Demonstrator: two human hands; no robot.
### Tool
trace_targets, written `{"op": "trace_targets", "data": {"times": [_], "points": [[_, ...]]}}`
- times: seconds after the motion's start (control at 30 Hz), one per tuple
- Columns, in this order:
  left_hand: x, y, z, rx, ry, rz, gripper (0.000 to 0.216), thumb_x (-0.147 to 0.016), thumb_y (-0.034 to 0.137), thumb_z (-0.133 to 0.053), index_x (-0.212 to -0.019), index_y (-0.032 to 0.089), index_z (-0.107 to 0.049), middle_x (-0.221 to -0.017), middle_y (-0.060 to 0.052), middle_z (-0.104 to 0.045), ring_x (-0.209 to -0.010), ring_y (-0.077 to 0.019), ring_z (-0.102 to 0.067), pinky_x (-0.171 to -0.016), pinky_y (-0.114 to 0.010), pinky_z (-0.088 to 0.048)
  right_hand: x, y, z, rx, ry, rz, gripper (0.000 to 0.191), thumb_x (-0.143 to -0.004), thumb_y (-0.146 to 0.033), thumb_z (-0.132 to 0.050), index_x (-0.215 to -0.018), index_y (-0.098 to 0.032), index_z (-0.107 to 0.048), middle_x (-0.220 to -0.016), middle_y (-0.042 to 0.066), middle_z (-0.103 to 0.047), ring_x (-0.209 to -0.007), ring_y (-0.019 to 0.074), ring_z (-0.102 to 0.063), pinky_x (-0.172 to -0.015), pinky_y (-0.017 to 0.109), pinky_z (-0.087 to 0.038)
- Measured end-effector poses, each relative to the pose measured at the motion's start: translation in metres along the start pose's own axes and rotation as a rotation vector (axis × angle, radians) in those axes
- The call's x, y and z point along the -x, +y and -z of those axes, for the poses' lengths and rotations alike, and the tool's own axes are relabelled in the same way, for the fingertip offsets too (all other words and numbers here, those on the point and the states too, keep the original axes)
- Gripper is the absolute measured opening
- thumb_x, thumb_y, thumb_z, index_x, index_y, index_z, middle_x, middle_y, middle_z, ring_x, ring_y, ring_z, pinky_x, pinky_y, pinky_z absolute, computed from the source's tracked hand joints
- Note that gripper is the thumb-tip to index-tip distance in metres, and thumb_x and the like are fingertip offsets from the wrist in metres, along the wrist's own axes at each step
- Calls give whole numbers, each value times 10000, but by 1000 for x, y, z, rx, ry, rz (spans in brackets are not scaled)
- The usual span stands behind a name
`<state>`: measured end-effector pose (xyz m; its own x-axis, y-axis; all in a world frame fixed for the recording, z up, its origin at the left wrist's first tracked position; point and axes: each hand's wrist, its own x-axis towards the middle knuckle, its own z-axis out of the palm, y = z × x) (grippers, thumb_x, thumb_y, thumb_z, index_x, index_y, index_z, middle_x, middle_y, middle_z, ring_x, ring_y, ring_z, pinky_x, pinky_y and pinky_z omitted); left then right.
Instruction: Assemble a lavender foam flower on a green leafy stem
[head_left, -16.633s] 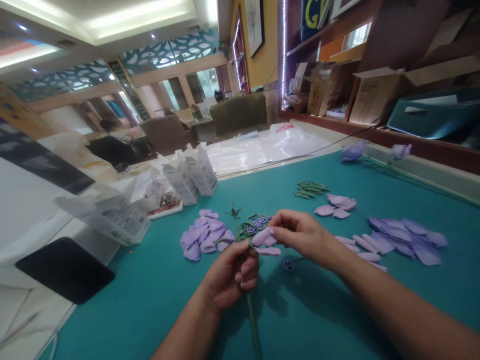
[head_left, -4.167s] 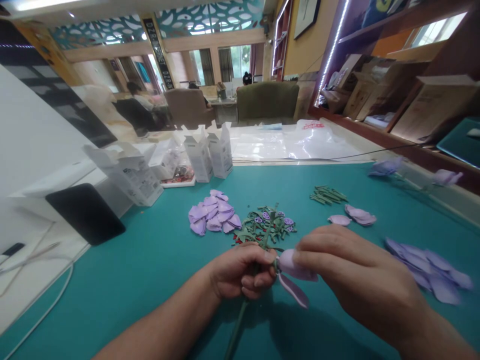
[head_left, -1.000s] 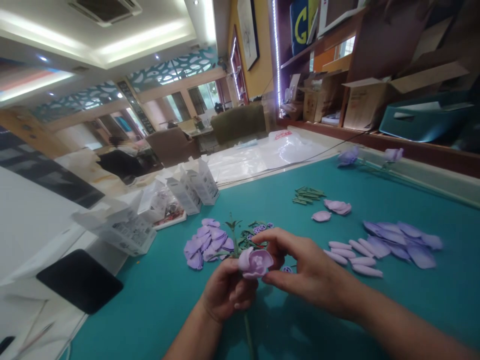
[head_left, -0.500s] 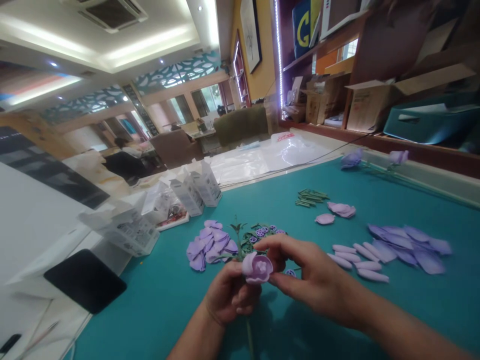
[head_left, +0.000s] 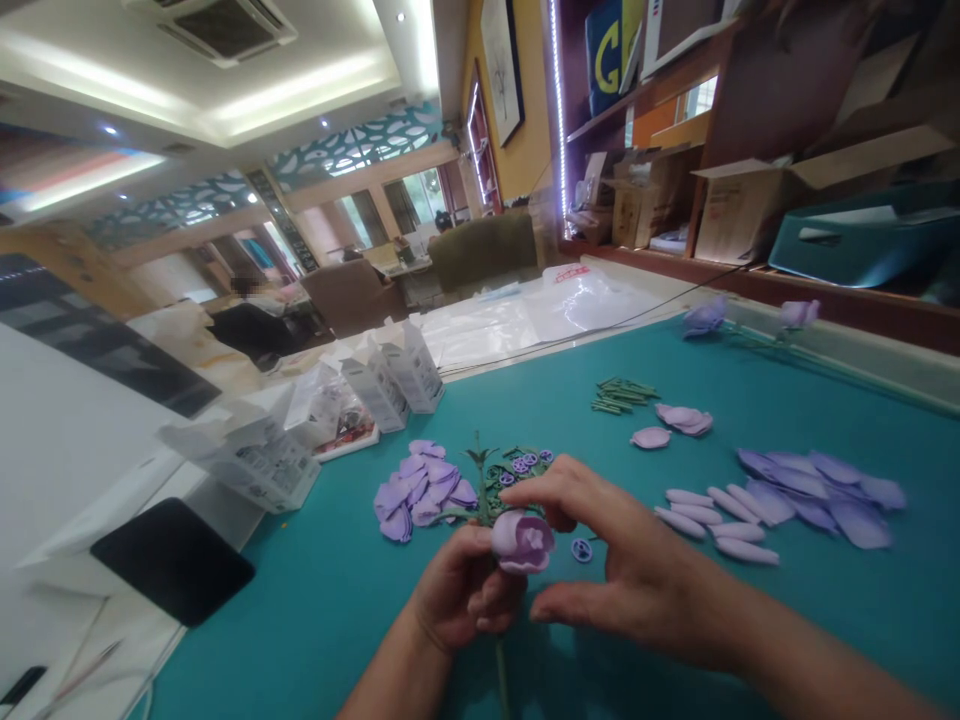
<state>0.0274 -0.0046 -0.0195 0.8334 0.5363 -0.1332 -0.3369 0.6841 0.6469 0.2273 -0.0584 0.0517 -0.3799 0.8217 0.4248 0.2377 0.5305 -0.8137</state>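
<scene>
**Tech A:** Teal felt covers the counter (head_left: 315, 600) across the lower frame; shelving with cartons runs along the upper right. Report hand status.

**Tech B:** Left hand (head_left: 457, 600), lower centre, is closed in a fist around the green stem (head_left: 501, 680), with the purple flower head (head_left: 523, 541) standing just above its knuckles. Right hand (head_left: 622, 580) is spread, thumb and forefinger apart on either side of the head; whether the fingertips touch it cannot be told.

**Tech A:** Failure risks?

**Tech B:** In my judgement, the wrapped petals may spring apart while the right hand is off them. Excess left-hand squeeze could bend the stem. The small purple ring (head_left: 581, 549) lies just right of the head and could be swept away by the right palm.

**Tech A:** Surroundings?

**Tech B:** Petal pile (head_left: 420, 487) and green parts heap (head_left: 517, 465) sit just above the hands; rolled petals (head_left: 712, 515) and broad petals (head_left: 821, 480) to the right. White cartons (head_left: 390, 380) stand centre left.
</scene>
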Motion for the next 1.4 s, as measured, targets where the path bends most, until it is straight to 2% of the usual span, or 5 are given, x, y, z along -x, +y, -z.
{"op": "trace_targets", "data": {"times": [0.23,0.47,0.67,1.13,1.4], "points": [[1,2,-1,1,-8,20,278,-774,370,-638,-693,104,-627,-392,50,-447,-302,-37,-237,-308,-157,-211,0,3,-7,16,20,24,356,-777,-111,-696,-1092,-230,-578,-950,27,-532,-860,171,-513,-742,302,-450],[1,3,1,18,-50,2,288,-804,357,-598,-670,102,-604,-409,47,-432,-316,-32,-235,-324,-155,-204,-2,3,-4,-58,35,0,367,-772,-130,-689,-1111,-228,-592,-903,9,-510,-827,157,-499,-748,295,-431],[2,4,0,20,-48,-6,292,-786,372,-614,-652,117,-566,-397,57,-391,-324,-41,-211,-317,-157,-195,-2,7,-1,-308,81,-193,307,-858,-303,-596,-1152,-216,-589,-788,-15,-465,-720,136,-472,-636,268,-408],[2,4,-1,9,-41,5,300,-781,382,-624,-642,130,-539,-415,58,-409,-330,-40,-179,-326,-151,-200,-6,11,-7,-384,78,-274,301,-860,-362,-586,-1110,-195,-591,-752,-23,-473,-673,119,-432,-581,247,-364],[1,7,-1,-6,-11,-13,306,-783,381,-622,-637,121,-554,-401,62,-391,-326,-42,-192,-326,-153,-195,-6,12,-12,-410,77,-297,421,-830,-450,-633,-1158,-198,-555,-731,-32,-453,-670,127,-446,-598,257,-375]]}}
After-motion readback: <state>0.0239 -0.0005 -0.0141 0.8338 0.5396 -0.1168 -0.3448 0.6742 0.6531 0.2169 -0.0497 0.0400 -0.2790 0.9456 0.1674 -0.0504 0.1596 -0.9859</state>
